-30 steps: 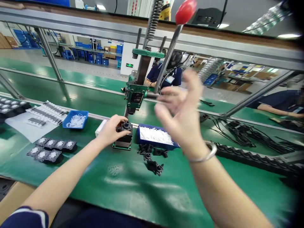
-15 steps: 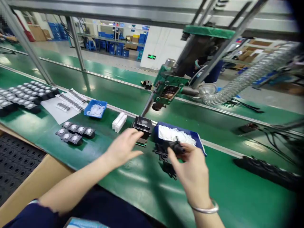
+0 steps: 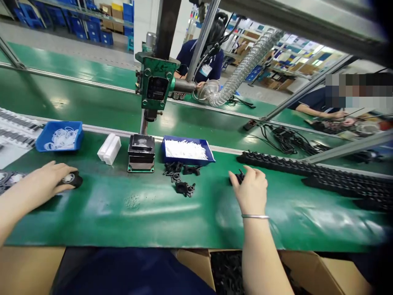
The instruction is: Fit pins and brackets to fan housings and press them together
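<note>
Your left hand (image 3: pixel 46 180) is lying on the green mat (image 3: pixel 147 209) at far left, fingers draping over a black round part (image 3: pixel 72 179) with a white centre. Can't tell if you're actually gripping it. Your right hand (image 3: pixel 251 189) is sitting right of centre, fingers curling tight around a small black part (image 3: pixel 237 177) that's touching the mat, near the long row of black parts (image 3: pixel 322 176). Sitting between your hands: loose black pieces (image 3: pixel 182 180), fixture block (image 3: pixel 141 152) under the press, white block (image 3: pixel 109 148), blue tray of white strips (image 3: pixel 186 149). Blue tray of white rings (image 3: pixel 59 135) is sitting behind your left hand.
</note>
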The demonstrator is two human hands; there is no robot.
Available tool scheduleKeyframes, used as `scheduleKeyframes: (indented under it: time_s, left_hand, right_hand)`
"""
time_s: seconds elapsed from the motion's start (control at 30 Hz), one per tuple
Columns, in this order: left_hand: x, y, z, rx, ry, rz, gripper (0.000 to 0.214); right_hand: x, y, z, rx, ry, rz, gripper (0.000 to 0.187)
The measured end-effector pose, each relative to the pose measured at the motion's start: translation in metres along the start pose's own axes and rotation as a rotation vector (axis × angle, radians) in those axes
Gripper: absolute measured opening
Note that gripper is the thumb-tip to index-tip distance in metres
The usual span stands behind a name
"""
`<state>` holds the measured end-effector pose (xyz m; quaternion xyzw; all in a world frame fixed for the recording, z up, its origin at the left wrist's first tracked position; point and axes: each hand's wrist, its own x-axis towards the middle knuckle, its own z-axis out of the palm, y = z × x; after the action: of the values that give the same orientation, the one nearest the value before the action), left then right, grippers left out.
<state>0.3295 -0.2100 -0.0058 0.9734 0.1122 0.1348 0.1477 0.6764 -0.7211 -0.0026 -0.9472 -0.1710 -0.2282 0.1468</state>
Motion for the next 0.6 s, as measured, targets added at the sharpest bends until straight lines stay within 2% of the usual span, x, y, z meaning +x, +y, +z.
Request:
scheduleKeyframes:
  time_s: [0.07,0.13,0.27,0.37,0.5,0.53,0.6]
  left_hand:
    - [0.004,0.031,0.009,-0.051,-0.096,-0.012,0.044]
    - [0.007,0.066,0.023,-0.158,-0.144,0.009,0.041]
    - [0.012,0.128,0.058,-0.357,-0.149,0.05,0.039]
    - [0.015,0.156,0.079,-0.484,-0.136,0.064,0.037]
    - [0.015,0.172,0.095,-0.594,-0.101,0.055,0.038]
    - [0.014,0.174,0.098,-0.609,-0.09,0.047,0.038]
    - [0.012,0.176,0.1,-0.631,-0.082,0.025,0.04]
  right_hand:
    - [-0.012,-0.032,-0.002,0.146,0.001,-0.319,0.038]
    - [-0.029,-0.068,0.003,0.267,-0.092,-0.537,0.028]
    - [-0.066,-0.121,0.021,0.377,-0.157,-0.607,0.012]
    - [-0.087,-0.135,0.029,0.47,-0.145,-0.704,0.011]
    - [-0.104,-0.135,0.029,0.459,-0.171,-1.007,0.015]
    - [-0.107,-0.134,0.029,0.462,-0.195,-1.029,0.014]
    - [-0.111,-0.133,0.028,0.533,-0.24,-0.952,0.011]
